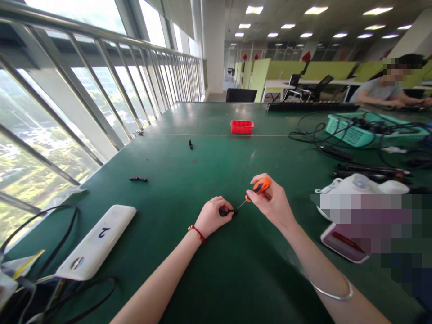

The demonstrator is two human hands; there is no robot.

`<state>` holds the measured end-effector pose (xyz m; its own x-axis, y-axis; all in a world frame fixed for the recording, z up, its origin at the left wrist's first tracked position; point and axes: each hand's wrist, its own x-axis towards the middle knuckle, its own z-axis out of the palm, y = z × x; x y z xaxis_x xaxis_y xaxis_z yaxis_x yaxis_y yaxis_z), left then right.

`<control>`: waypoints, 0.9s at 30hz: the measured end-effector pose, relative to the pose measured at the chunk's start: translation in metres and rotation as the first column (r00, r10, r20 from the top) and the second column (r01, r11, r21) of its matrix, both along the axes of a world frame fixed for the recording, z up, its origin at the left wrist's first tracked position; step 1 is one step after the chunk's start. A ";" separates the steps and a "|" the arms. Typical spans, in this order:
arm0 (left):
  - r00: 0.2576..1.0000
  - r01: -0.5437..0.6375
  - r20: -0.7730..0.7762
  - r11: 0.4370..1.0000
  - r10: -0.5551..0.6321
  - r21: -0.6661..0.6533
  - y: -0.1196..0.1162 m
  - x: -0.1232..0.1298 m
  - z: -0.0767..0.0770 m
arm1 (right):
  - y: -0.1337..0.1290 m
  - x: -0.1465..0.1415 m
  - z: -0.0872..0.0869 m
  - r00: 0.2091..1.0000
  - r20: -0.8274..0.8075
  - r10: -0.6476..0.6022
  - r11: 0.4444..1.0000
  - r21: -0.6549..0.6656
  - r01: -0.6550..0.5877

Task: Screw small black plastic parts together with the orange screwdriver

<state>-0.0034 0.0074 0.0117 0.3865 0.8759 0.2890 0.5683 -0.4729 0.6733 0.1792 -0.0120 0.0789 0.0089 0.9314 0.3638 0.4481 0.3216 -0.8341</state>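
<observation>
My right hand is closed around the orange and black handle of a screwdriver. Its thin metal shaft slants down to the left, and the tip meets a small black part. That part is pinched in the fingers of my left hand, low over the green table. Fingers cover some of the black part, so its exact kind does not show. Farther off lie two more small black pieces, one at the left and one beyond it.
A red bin stands at the far middle. On the right are a teal basket with cables, a white object and a phone. A white power bank lies left, near black cables. Another person sits far right.
</observation>
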 end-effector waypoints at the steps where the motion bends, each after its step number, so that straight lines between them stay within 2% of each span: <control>1: 1.000 0.001 0.001 1.000 -0.001 0.000 0.000 0.000 0.000 | 0.000 0.000 0.001 1.000 0.011 -0.024 1.000 0.005 0.024; 5: 1.000 0.007 0.010 1.000 -0.007 -0.007 0.000 -0.001 -0.001 | 0.000 0.002 0.003 0.997 0.018 -0.071 0.997 0.039 0.070; 11: 1.000 0.001 0.006 1.000 -0.001 -0.012 -0.001 0.000 0.000 | -0.002 0.005 0.003 0.998 -0.007 0.069 0.997 -0.024 -0.069; 16: 1.000 0.012 0.022 1.000 -0.012 -0.026 0.000 -0.001 -0.001 | -0.003 0.001 0.002 0.998 0.062 -0.020 0.999 -0.033 0.023; 20: 1.000 0.013 0.024 0.999 -0.012 -0.040 0.000 -0.001 -0.002 | -0.003 0.000 0.000 1.000 0.021 0.018 1.000 -0.013 -0.017; 23: 1.000 0.006 0.023 0.999 -0.005 -0.046 0.000 -0.001 -0.002 | -0.004 0.001 -0.002 0.996 0.050 0.078 0.997 -0.004 -0.078; 27: 1.000 0.011 0.024 0.999 -0.011 -0.039 0.001 -0.002 -0.001 | -0.003 0.000 -0.001 0.990 0.132 0.045 0.999 -0.028 -0.042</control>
